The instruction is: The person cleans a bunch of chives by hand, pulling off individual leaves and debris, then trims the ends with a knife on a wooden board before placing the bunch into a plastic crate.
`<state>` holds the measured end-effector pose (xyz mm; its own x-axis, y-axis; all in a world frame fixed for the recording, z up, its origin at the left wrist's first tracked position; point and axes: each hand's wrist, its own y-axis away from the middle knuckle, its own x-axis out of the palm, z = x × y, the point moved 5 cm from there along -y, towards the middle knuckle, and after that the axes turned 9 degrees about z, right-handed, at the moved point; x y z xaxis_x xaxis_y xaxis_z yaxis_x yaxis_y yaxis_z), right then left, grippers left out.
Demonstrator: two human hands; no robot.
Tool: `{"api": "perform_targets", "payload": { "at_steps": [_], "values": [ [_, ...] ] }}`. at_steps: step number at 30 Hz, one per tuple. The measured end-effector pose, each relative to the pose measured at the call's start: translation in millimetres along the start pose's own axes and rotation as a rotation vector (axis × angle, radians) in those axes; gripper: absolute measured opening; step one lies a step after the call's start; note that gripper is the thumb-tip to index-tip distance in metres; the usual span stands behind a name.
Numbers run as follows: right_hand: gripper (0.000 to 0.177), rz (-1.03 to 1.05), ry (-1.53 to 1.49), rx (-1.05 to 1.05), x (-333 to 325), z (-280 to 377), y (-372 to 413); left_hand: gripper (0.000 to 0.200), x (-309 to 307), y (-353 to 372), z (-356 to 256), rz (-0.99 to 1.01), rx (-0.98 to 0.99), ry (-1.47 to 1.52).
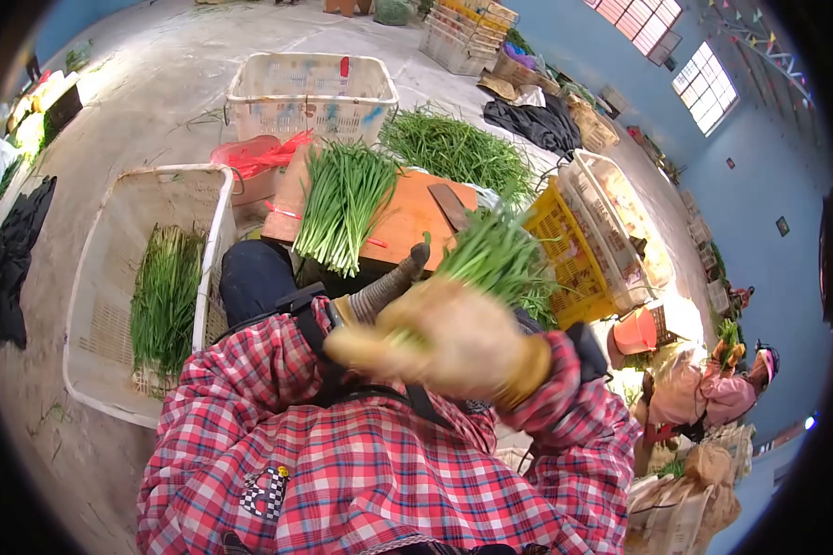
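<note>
My right hand [453,333], in a pale yellow glove and smeared by motion, is closed around a bunch of green chives [495,259], with its leafy end towards the upper right. Just behind it is my left hand [389,285] in a grey glove, partly hidden; the part that shows is stretched out towards the board. A larger bunch of chives [347,203] lies on the orange-brown board [412,222] ahead of me. Red ties [377,242] lie beside its stems. Near the board's right edge is a flat dark brown strip [449,205].
To my left stands a white crate [88,305] with chives inside. Another white crate [310,74] is beyond the board, near a basin [250,157] of red strips. Loose greens [453,148] lie behind the board. Yellow crates [569,250] stand right; another person [703,393] sits farther right.
</note>
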<state>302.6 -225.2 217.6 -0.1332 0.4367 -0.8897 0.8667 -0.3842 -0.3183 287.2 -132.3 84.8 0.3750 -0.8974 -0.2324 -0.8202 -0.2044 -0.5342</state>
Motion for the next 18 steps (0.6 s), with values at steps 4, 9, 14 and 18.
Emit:
{"api": "perform_targets", "payload": {
  "at_steps": [4, 9, 14, 18],
  "values": [
    [0.068, 0.114, 0.076, -0.203, 73.2, 46.5, 15.1, 0.082, 1.1, -8.7, 32.6, 0.010, -0.148, 1.418],
    [0.059, -0.136, 0.267, -0.154, 114.4, 47.8, 33.3, 0.077, -7.5, 2.8, 33.5, 0.031, -0.342, 1.132],
    [0.056, 0.133, -0.031, -0.226, 155.4, 43.5, 33.6, 0.053, -19.6, 14.7, 60.1, 0.031, -0.543, 0.859],
    [0.049, 0.046, -0.452, -0.010, 95.6, 23.6, 39.0, 0.051, -37.1, -1.6, 52.6, -0.031, -0.468, 0.787]
  ]
}}
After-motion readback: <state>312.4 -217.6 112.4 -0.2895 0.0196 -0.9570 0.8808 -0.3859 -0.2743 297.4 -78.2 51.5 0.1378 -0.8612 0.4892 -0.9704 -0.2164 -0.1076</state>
